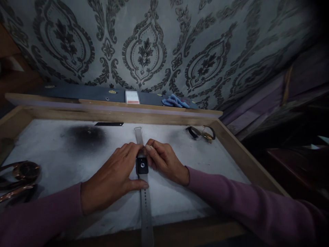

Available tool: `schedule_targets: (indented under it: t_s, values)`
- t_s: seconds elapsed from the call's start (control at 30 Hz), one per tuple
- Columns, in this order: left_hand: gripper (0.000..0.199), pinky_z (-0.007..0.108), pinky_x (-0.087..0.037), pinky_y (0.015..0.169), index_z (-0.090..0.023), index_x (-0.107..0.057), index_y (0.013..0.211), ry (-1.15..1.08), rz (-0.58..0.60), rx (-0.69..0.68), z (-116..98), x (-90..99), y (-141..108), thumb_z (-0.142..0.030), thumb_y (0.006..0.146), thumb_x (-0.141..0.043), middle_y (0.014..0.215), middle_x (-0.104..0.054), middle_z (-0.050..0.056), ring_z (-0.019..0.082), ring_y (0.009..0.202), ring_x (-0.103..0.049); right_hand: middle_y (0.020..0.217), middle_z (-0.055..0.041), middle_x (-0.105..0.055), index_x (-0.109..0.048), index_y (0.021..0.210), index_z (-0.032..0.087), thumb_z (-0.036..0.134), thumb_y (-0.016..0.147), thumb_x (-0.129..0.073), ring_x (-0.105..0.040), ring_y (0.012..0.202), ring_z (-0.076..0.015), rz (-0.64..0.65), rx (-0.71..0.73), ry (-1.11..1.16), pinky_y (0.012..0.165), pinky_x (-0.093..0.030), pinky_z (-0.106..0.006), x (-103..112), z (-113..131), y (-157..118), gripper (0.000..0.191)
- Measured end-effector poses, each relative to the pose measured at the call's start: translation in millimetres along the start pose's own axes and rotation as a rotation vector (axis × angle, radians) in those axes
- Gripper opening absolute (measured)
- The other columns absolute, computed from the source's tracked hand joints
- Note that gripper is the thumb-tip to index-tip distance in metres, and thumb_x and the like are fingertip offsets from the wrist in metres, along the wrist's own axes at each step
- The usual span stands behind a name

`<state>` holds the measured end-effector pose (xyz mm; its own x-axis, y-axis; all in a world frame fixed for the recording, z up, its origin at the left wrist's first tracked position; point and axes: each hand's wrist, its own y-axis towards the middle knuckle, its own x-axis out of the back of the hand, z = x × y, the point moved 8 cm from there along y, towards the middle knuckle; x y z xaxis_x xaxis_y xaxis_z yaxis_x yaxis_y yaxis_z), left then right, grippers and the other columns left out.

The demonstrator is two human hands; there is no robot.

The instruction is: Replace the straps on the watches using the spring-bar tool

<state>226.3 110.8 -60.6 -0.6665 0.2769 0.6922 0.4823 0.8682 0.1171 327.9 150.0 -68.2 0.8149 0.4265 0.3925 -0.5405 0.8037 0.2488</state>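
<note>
A smartwatch [142, 166] lies back-up on the white board, its dark sensor side facing me. Its pale grey lower strap [146, 216], with a row of holes, runs toward me over the front edge; the short upper strap [139, 135] points away. My left hand [111, 176] steadies the watch, fingertips by the upper strap joint and thumb on the lower strap. At that same joint my right hand [166, 160] is closed in a pinch, its fingertips against the strap. Whatever sits between those fingertips is too small or hidden to make out.
A raised wooden rim [144, 118] borders the board. Watches [25, 170] lie at the left, and more watches [202, 133] at the back right. A dark flat blade [109, 124] rests near the back rim. The ledge behind holds a small box [132, 97] and a blue cloth [175, 101].
</note>
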Motion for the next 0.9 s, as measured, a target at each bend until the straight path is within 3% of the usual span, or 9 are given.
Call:
schedule_targets:
  t_s: [0.27,0.53,0.9]
  values:
    - [0.052,0.041,-0.044,0.087,-0.025,-0.045,0.114,0.014,0.003,0.002,0,-0.4,1,-0.028,0.074,-0.078,0.110,-0.057,0.003,0.026,0.103,-0.053,0.052,0.0061,-0.047,-0.045,0.075,0.021,0.034,0.100,-0.039,-0.043,0.043,-0.0085,0.016,0.052,-0.058,0.048,-0.038,-0.021,-1,9,0,0.029]
    - [0.049,0.041,-0.044,0.087,-0.026,-0.045,0.114,0.010,0.011,0.002,-2,0.7,1,-0.028,0.077,-0.076,0.111,-0.057,0.003,0.026,0.103,-0.054,0.052,0.0064,-0.048,-0.045,0.075,0.020,0.045,0.100,-0.038,-0.040,0.039,-0.0068,0.006,-0.033,0.038,0.044,-0.037,-0.020,-1,-1,1,0.036]
    - [0.052,0.041,-0.044,0.087,-0.025,-0.046,0.115,-0.004,-0.001,-0.007,-1,0.1,1,-0.027,0.074,-0.078,0.110,-0.057,0.003,0.026,0.102,-0.054,0.052,0.0066,-0.049,-0.046,0.076,0.019,0.042,0.100,-0.039,-0.040,0.038,-0.0057,0.006,-0.032,0.085,0.042,-0.037,-0.018,-2,-6,1,0.033]
